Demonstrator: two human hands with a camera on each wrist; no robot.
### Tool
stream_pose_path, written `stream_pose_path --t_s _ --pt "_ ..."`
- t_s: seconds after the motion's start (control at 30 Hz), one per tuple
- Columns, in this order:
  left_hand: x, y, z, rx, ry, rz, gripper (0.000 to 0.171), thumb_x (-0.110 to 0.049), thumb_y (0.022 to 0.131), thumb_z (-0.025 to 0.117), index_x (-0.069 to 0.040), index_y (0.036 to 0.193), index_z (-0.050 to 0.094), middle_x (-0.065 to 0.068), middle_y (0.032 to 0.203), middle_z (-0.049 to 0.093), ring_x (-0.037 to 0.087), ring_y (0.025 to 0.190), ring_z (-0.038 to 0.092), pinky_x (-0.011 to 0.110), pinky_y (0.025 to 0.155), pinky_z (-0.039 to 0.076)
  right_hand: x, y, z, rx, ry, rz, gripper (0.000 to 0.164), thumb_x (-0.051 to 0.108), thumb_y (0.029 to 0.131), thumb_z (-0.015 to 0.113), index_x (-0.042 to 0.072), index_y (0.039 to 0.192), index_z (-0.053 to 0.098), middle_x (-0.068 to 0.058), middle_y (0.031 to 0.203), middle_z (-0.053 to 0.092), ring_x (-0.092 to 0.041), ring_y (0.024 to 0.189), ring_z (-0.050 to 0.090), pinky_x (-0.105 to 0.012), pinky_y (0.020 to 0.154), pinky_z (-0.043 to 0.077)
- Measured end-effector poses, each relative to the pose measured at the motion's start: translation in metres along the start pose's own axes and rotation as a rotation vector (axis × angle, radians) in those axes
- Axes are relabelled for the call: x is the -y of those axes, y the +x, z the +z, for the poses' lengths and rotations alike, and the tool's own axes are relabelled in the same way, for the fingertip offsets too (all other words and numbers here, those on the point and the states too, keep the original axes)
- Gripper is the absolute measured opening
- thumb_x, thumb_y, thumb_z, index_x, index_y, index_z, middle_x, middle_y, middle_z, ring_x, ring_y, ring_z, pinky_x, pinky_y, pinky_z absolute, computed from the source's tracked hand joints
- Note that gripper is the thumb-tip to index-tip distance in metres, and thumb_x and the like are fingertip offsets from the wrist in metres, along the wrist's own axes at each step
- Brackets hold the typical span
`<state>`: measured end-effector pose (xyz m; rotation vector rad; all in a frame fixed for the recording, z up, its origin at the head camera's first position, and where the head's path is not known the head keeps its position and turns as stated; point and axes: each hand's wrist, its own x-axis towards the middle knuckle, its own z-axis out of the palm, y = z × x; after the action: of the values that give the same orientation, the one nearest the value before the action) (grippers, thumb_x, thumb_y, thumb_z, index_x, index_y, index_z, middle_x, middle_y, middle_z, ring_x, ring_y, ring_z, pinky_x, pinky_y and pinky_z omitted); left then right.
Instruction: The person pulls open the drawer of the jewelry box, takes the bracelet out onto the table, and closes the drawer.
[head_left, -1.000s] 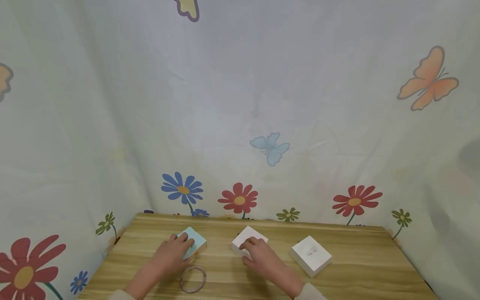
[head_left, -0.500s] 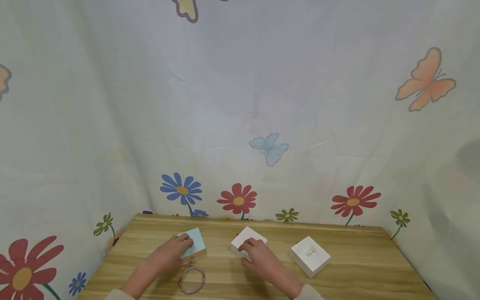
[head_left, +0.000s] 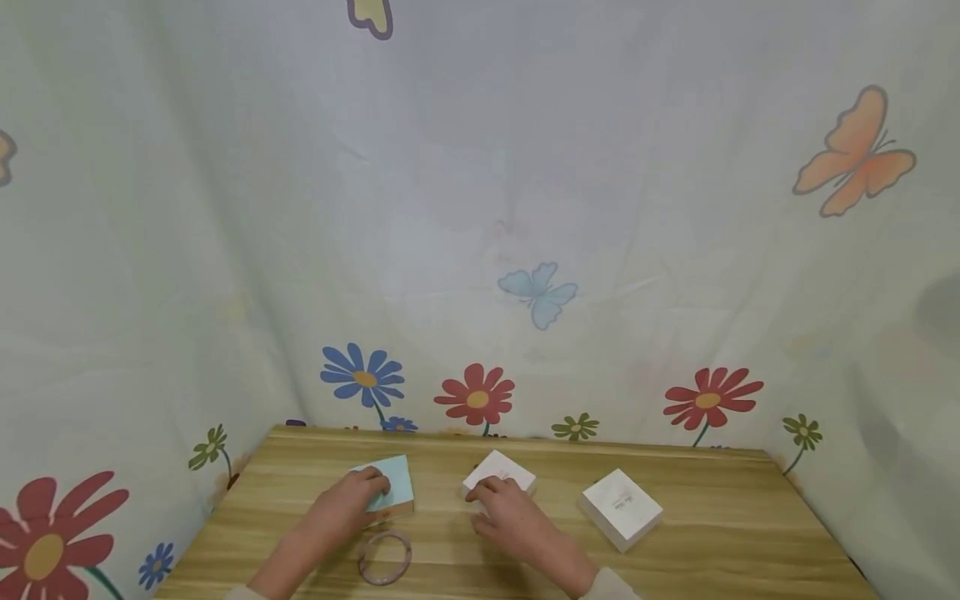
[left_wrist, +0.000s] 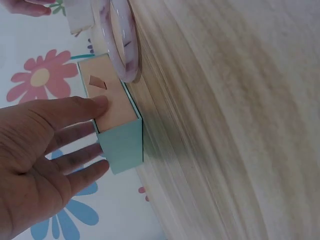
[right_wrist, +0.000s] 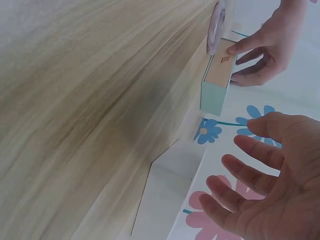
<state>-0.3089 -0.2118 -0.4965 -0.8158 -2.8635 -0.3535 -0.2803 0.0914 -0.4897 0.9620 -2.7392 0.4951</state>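
My left hand [head_left: 337, 510] grips a teal box [head_left: 399, 477] on the wooden table. In the left wrist view, its thumb presses the peach side face [left_wrist: 116, 112], beside a small tab [left_wrist: 97, 82], while the other fingers reach over the top. In front of that box lies a marbled pinkish bangle [left_wrist: 130, 42]. My right hand [head_left: 516, 518] is just above and in front of the middle white box [head_left: 501, 467]. Its fingers are spread and loosely bent in the right wrist view, with nothing between them; contact with the white box cannot be made out.
Another white box [head_left: 626, 502], with small printing on its lid, sits to the right. Behind the wooden table [head_left: 720, 533] hangs a cloth backdrop [head_left: 420, 208] with flowers and butterflies, which also runs along both sides.
The teal box has turned under my left hand, so its peach side now faces the front more squarely. My right hand has shifted slightly left, its fingers lifting a little off the white box.
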Motion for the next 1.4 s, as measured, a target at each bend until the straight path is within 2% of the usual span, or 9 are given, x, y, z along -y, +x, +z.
stream_pose_path --t_s 0.2,0.4,0.6,0.77,0.93,1.03,1.2,1.4 --pt "0.009 0.006 0.004 -0.015 -0.015 0.131 0.029 -0.010 0.076 0.089 -0.011 0.094 0.067 0.002 0.101 0.065 0.024 0.092 0.067 0.036 0.079 0.058 0.002 0.004 0.000 0.027 0.019 0.001 0.020 0.018 0.094 0.071 0.011 0.112 0.072 -0.002 0.117 0.066 -0.019 0.104 0.060 -0.032 0.088 0.050" --pt "0.010 0.011 0.006 -0.022 -0.022 0.190 0.033 -0.006 0.073 0.090 -0.011 0.093 0.064 0.002 0.099 0.064 0.021 0.091 0.065 0.031 0.076 0.057 0.004 0.006 0.002 0.041 0.051 -0.020 0.020 0.017 0.094 0.071 0.010 0.113 0.071 -0.003 0.117 0.066 -0.019 0.108 0.061 -0.034 0.092 0.049" --pt "0.010 0.012 0.008 -0.018 -0.039 0.186 0.034 -0.005 0.073 0.090 -0.011 0.093 0.063 0.002 0.100 0.063 0.021 0.091 0.064 0.031 0.076 0.057 0.003 0.006 0.003 0.024 0.029 -0.027 0.020 0.018 0.094 0.071 0.010 0.113 0.071 -0.003 0.117 0.066 -0.020 0.108 0.061 -0.034 0.091 0.049" --pt "0.007 0.010 0.005 -0.006 -0.077 0.163 0.028 -0.009 0.080 0.086 -0.010 0.094 0.061 0.002 0.102 0.062 0.020 0.090 0.062 0.032 0.075 0.055 0.003 0.005 -0.001 0.012 0.013 -0.013 0.021 0.018 0.093 0.072 0.011 0.113 0.072 -0.003 0.117 0.066 -0.020 0.108 0.060 -0.033 0.090 0.049" --pt "-0.001 0.010 0.001 0.053 -0.076 0.058 0.023 -0.029 0.090 0.078 -0.013 0.093 0.062 -0.002 0.098 0.059 0.014 0.087 0.058 0.035 0.073 0.054 -0.004 0.002 -0.003 0.002 0.014 0.021 0.022 0.019 0.093 0.072 0.011 0.113 0.072 -0.004 0.116 0.066 -0.023 0.104 0.060 -0.035 0.091 0.051" --pt "-0.008 0.014 -0.001 0.055 -0.034 0.029 0.025 -0.036 0.094 0.072 -0.013 0.093 0.064 -0.003 0.094 0.058 0.016 0.084 0.058 0.038 0.070 0.053 -0.011 -0.001 -0.005 -0.009 0.003 0.023 0.021 0.018 0.092 0.073 0.009 0.112 0.071 -0.006 0.114 0.067 -0.025 0.103 0.062 -0.038 0.091 0.052" --pt "-0.026 0.021 -0.002 0.012 0.029 0.057 0.023 -0.031 0.093 0.074 -0.010 0.101 0.068 0.000 0.097 0.061 0.022 0.085 0.062 0.039 0.064 0.053 -0.027 -0.008 -0.014 -0.016 -0.007 0.026 0.021 0.014 0.092 0.073 0.006 0.111 0.070 -0.010 0.114 0.067 -0.030 0.103 0.064 -0.043 0.091 0.054" --pt "-0.053 0.033 0.000 0.011 0.057 0.084 0.029 -0.031 0.090 0.076 -0.010 0.110 0.069 0.001 0.107 0.065 0.024 0.093 0.066 0.039 0.070 0.056 -0.045 -0.018 -0.025 0.015 0.066 0.105 0.023 0.011 0.093 0.072 0.002 0.114 0.069 -0.011 0.116 0.066 -0.032 0.106 0.065 -0.046 0.090 0.056"
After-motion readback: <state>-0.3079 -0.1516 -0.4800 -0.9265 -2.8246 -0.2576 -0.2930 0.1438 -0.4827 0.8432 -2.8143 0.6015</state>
